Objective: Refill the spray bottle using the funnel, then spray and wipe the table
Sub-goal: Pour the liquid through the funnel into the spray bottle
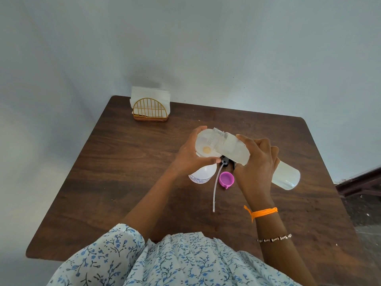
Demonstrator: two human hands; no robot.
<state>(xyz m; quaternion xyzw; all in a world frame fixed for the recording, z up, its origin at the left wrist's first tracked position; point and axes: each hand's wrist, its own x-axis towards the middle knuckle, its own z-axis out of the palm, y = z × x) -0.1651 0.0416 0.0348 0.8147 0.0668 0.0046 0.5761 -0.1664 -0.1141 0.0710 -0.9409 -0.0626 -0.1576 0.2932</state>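
Head view: left hand (192,154) is gripping the funnel (206,144) atop the spray bottle (203,172); right hand (258,159) is clasping the tilted refill bottle (237,149), its mouth over the funnel, above the counter (127,162).

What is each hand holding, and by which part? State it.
The left hand grips the funnel by its rim, atop the spray bottle. The right hand grips the tilted refill bottle round its middle.

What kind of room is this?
Probably a plain room at home or a small eating place: a dark wooden table against a bare pale wall, with a napkin holder in the corner.
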